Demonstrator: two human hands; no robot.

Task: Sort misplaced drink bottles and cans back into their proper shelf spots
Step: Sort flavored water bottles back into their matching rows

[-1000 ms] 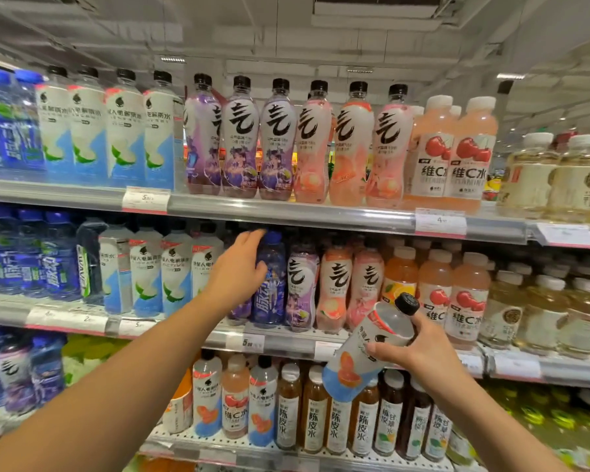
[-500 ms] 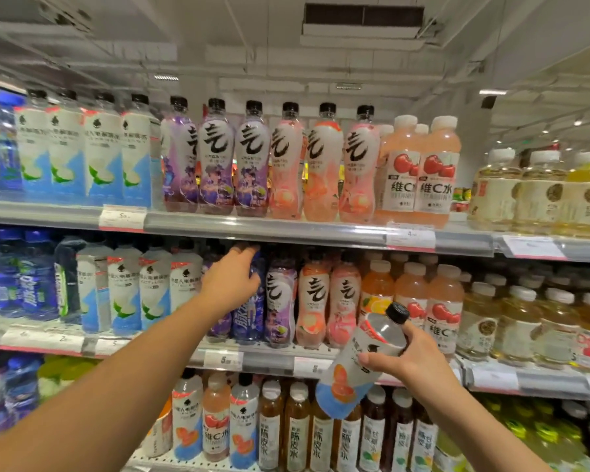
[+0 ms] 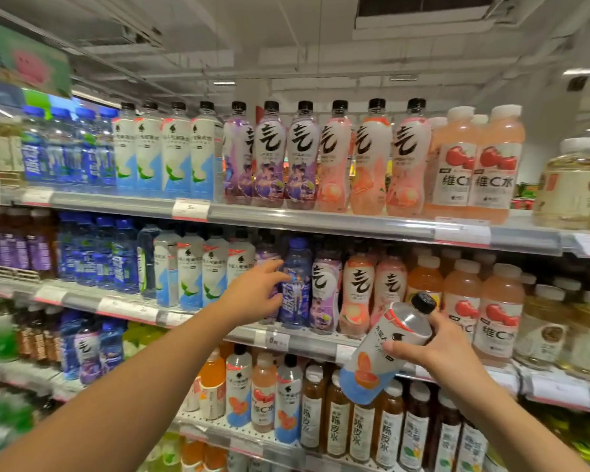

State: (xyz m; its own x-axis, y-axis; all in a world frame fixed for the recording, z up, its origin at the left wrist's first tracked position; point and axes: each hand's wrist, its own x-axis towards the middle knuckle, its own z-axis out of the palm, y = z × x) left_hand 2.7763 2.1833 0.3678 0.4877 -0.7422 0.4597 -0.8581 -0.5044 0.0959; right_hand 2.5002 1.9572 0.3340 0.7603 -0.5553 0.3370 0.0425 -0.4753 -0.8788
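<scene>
Blue among purple: on the middle shelf point(image 3: 239, 332) a dark blue bottle point(image 3: 295, 284) stands in a row of purple-labelled bottles point(image 3: 326, 294), apparently out of its spot, with the matching blue bottles point(image 3: 96, 257) further left on the same shelf. A person's left hand point(image 3: 252, 296) reaches in from the left, fingers spread and curving toward the blue bottle; the view does not settle whether the fingertips already touch it, and no closed grip shows. Further right, the right hand point(image 3: 443, 349) wraps its grip around a clear bottle with a black cap and an orange fruit label point(image 3: 382, 359), tilted with the cap up and to the right, held in front of the shelf edge above the lower shelf's brown tea bottles point(image 3: 365, 430).

The risks look plain enough. The blue bottle is packed tight against its neighbours, so a pull at an angle could drag or topple the purple bottle just beside it, and a fall there could knock over the pink bottles point(image 3: 356, 294) along the row. A one-handed grab at the bottle's smooth, curved body may slip. The tilted bottle in the right hand, held while attention is on the left, could swing into the shelf edge or loosen in the fingers.
</scene>
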